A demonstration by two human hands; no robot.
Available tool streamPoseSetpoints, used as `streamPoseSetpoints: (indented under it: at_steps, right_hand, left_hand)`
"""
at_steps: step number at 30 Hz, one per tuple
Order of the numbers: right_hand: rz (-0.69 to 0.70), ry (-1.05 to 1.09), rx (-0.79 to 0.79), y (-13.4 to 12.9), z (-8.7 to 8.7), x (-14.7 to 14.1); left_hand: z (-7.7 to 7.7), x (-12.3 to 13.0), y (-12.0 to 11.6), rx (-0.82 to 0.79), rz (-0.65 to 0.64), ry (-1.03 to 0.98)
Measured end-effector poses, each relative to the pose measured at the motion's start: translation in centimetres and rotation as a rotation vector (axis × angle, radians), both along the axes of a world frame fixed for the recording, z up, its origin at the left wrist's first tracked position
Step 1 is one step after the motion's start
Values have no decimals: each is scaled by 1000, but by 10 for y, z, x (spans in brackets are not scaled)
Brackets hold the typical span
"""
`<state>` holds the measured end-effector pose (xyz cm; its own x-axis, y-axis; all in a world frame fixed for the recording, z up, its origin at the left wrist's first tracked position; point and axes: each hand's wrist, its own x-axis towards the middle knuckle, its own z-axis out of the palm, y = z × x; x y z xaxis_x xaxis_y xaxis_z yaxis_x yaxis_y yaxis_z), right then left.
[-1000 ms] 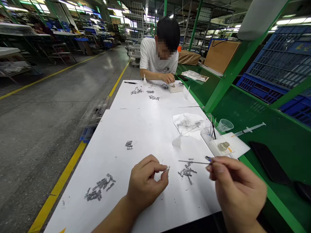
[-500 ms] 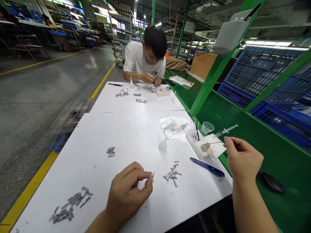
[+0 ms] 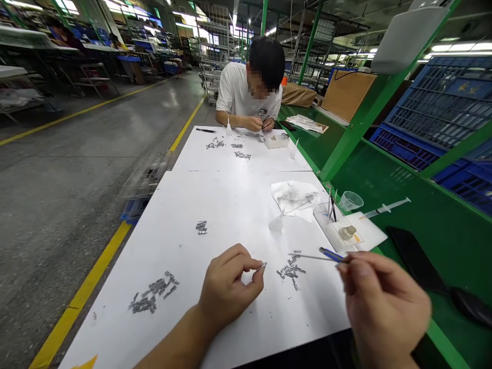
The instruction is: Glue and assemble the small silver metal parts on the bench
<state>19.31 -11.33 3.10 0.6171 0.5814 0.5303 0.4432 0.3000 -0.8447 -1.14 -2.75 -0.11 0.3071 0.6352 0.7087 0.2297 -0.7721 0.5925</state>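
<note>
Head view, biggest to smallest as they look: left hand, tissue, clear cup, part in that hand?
1. Left hand
2. Tissue
3. Clear cup
4. Part, partly hidden, so only its visible bit counts

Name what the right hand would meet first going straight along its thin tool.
Likely the left hand, pinching a small metal part; whether the thin tool clears the parts pile is unclear.

right hand (image 3: 388, 302) back from beige lump (image 3: 347, 232), rod (image 3: 311, 257) near metal pieces (image 3: 291, 270)
</note>
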Motion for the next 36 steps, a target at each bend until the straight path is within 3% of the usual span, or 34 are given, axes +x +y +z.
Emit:
streamPoseSetpoints:
  at_steps: [3, 7, 30, 36]
  right_hand:
    - [191, -35, -24, -3, -5, -23]
    - [257, -108, -64, 1, -2, -33]
    - [231, -157, -87, 7, -1, -30]
    - [286, -191, -51, 6, 1, -33]
  left_hand:
    - [-2, 0, 1, -16, 1, 0]
    - [-1, 0, 1, -26, 0, -6]
    - [2, 1, 1, -47, 3, 6]
    - [4, 0, 0, -44, -3, 17]
